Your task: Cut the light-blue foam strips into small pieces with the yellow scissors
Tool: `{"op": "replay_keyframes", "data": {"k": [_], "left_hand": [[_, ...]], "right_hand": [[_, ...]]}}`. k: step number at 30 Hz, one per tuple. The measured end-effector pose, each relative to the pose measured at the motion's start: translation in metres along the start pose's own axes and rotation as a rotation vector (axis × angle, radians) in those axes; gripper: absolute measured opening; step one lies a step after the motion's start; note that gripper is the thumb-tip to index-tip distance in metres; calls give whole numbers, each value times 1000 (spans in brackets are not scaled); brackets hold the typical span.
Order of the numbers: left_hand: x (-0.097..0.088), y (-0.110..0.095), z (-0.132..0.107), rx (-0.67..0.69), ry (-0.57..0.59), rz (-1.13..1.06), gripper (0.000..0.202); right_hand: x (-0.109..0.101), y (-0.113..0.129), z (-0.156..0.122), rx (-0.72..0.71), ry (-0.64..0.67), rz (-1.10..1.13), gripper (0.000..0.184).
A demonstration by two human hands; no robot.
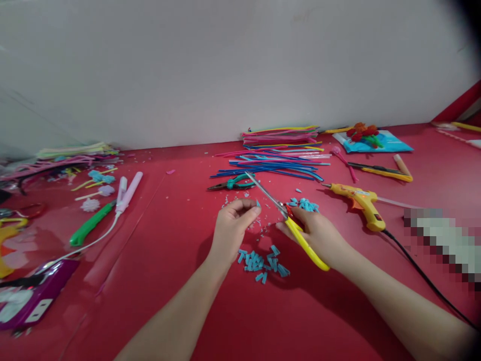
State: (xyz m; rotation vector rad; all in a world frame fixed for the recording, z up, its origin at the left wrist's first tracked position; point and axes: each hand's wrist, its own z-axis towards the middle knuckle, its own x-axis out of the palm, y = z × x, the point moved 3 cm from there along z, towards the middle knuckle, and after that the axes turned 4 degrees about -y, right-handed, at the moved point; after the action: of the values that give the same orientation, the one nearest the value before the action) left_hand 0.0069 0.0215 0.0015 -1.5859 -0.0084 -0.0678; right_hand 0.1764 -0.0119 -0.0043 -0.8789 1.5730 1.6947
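Note:
My left hand (232, 228) is closed in a pinch on a small light-blue piece (258, 204) held just above the red table (173, 281). My right hand (319, 231) grips yellow-handled scissors (289, 220), whose blades point up and left, close to the pinched piece. Below and between my hands lies a pile of short blue cut pieces (261, 260). A second small heap of blue pieces (305, 204) sits just beyond my right hand.
Blue and pink pipe cleaners (276, 165) lie behind, with green-handled pliers (235, 184). A yellow glue gun (361, 200) with a black cord lies to the right. A white mini iron (128, 193), a green tool (90, 224) and a purple power strip (33, 301) are at left.

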Motion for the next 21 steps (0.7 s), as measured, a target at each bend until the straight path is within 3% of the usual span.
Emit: {"op": "replay_keyframes", "data": {"k": [4,8,12,18,21], "left_hand": [[10,1,-7,101,91,253,8],[21,5,-15,148,252,391,6],[22,8,-18,55,330,357,8],[25,9,-17,-181,455,107,19],[25,9,-16,-206,471,104,20]], "right_hand": [[1,4,1,65,-38,383,20],[1,11,-1,145,22,662,16],[0,12,-3,147,62,688,14],[0,14,-5,181,123,710,19],[-7,19,-4,162,86,672,20]]}}
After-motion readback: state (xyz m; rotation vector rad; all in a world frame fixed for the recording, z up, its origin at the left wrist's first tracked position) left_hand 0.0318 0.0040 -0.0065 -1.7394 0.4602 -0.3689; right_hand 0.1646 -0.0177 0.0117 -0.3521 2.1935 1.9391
